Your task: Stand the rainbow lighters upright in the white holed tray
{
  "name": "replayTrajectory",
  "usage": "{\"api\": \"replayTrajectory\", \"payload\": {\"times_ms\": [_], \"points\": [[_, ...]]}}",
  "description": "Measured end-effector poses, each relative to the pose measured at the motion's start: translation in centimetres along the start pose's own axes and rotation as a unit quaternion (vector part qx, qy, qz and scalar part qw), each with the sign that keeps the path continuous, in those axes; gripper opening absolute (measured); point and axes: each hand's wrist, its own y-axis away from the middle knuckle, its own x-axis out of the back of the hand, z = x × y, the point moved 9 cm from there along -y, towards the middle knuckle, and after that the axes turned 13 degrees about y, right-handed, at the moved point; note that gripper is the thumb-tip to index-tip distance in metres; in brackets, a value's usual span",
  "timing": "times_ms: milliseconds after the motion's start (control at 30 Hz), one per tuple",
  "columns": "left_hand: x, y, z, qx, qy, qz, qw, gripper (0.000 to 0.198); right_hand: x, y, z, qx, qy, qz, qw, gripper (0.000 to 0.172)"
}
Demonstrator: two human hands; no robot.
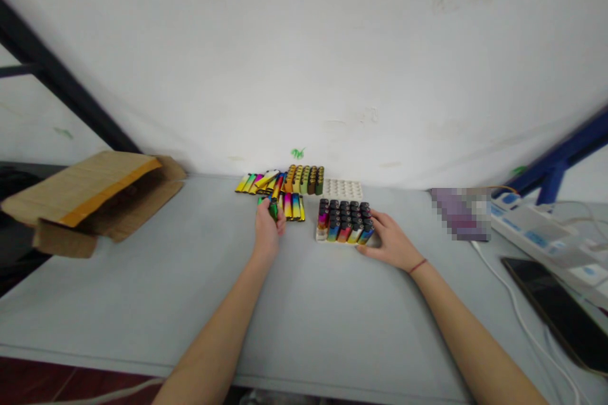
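Note:
My left hand (270, 228) is closed around a green lighter (273, 209) with a dark top; whether it holds more than one cannot be made out. Beside its fingers lie shiny multicoloured pieces (292, 207), looking like lighter bodies or sleeves. My right hand (392, 242) grips the right end of a white tray (322, 235), thumb at the front corner and fingers along the side. Rows of black-topped lighters (345, 218) stand upright in that tray. At its front left corner a slot shows no lighter.
Behind are a block of gold-topped lighters (304, 179) and a white holed tray (342, 188). An open cardboard box (102, 193) sits left. To the right are a pixelated object (458, 212), a power strip (546, 237), a black phone (553, 307) and a white cable (506, 288).

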Motion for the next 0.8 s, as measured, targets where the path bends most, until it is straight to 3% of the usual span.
{"api": "replayTrajectory", "payload": {"times_ms": [233, 667, 800], "points": [[0.3, 0.5, 1.3, -0.021, 0.015, 0.04, 0.999, 0.045, 0.0, 0.0, 0.0, 0.0, 0.006, -0.001, 1.0, 0.066], [0.0, 1.2, 0.5, -0.021, 0.04, 0.048, 0.998, 0.042, 0.1, -0.1, 0.0, -0.002, 0.002, -0.003, 1.0, 0.064], [0.3, 0.9, 0.0, -0.011, 0.056, 0.045, 0.997, 0.05, 0.0, -0.1, 0.0, -0.002, 0.001, -0.005, 1.0, 0.065]]}}
